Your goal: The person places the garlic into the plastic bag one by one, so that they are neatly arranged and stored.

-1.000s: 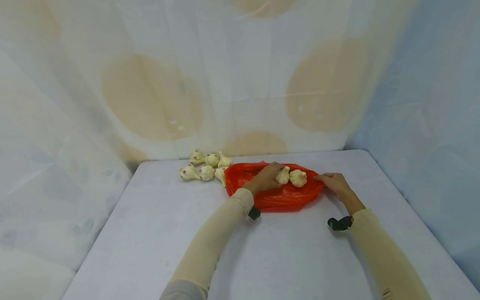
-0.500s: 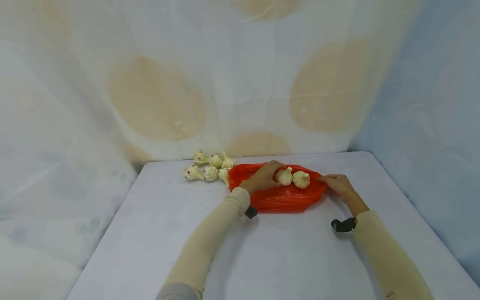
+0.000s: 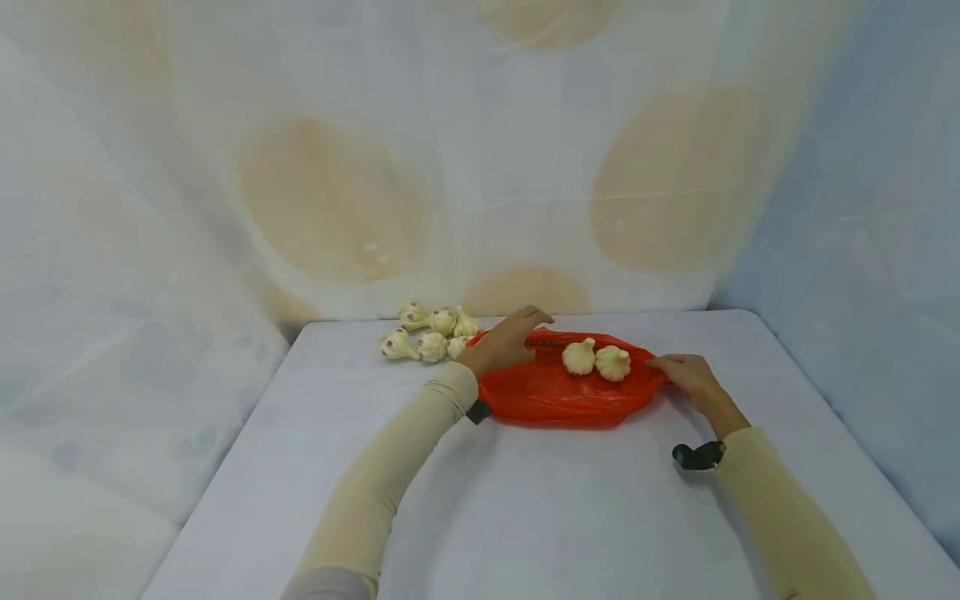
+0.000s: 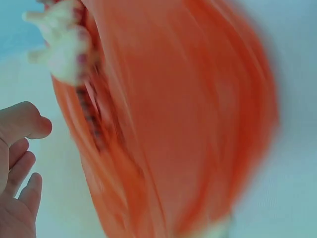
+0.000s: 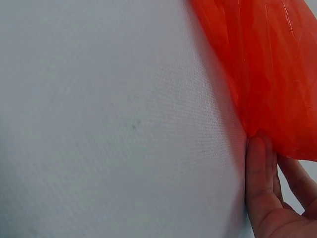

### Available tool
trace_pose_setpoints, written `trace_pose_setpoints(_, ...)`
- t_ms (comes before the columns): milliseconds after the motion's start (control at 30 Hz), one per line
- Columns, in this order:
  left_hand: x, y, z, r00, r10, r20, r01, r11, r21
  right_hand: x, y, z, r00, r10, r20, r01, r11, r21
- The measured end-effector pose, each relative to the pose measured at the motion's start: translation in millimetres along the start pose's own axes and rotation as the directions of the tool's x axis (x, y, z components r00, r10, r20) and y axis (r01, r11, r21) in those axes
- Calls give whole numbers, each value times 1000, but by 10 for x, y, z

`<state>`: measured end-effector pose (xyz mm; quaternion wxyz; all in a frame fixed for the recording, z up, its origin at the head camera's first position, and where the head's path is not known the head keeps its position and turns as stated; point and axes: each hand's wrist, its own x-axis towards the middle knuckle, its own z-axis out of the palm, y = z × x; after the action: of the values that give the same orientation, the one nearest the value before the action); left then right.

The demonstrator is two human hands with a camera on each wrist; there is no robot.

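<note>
here, before spotted drapes (image 3: pixel 510 158), above white tabletop (image 3: pixel 570 517), left hand (image 3: pixel 504 343) is spread, right hand (image 3: pixel 690 379) pinches red bag (image 3: pixel 555 404).

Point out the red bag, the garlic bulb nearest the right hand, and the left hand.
Red bag (image 3: pixel 558 402): head view, side nearest the camera.
Garlic bulb (image 3: pixel 613 365): head view, rounded body.
Left hand (image 3: pixel 501 343): head view, back of the hand.
</note>
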<state>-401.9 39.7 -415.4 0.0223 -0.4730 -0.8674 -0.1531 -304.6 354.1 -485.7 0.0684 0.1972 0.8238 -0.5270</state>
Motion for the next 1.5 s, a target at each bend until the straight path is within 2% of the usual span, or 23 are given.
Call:
trace_pose_setpoints(100,-68,-150,-154,1000,-12,4,12,997,70,18,-14,-15,1000,-11,1,11,1000,4)
trace_pose_setpoints(333,-303,-536,-484,994,-100,42,89,975,204,1,-40,-18,1000,-15,14,15,1000,3)
trace_pose_setpoints(467,-461,-674,-650,986,-148,71,123,953,277,-2,-31,-7,1000,-14,11,13,1000,24)
trace_pose_setpoints(600,-640,-797,-743,975,-201,90,157,920,360,13,-22,-1,1000,-6,8,6,1000,30)
trace_pose_setpoints(800,-921,-1040,-792,959,-270,89,208,881,426,0,-15,-7,1000,3,17,-3,1000,25)
trace_pose_setpoints(1100,-1168,-1253,-743,944,-315,95,244,864,440,-17,-13,-9,1000,9,10,-9,1000,22)
trace_pose_setpoints(1200,-1224,-1332,-679,948,-302,96,226,856,464,-23,-8,2,1000,1,11,-1,1000,25)
trace_pose_setpoints(1300,-1272,-1376,-619,961,-261,94,179,841,511,-30,2,2,1000,-3,11,3,1000,26)
trace_pose_setpoints(1433,-1339,-1402,-570,973,-207,102,106,791,602,-46,0,3,1000,-6,9,6,1000,17)
trace_pose_setpoints(1500,-1369,-1405,-568,970,-215,110,98,765,636,-57,-11,9,1000,-7,8,6,1000,10)
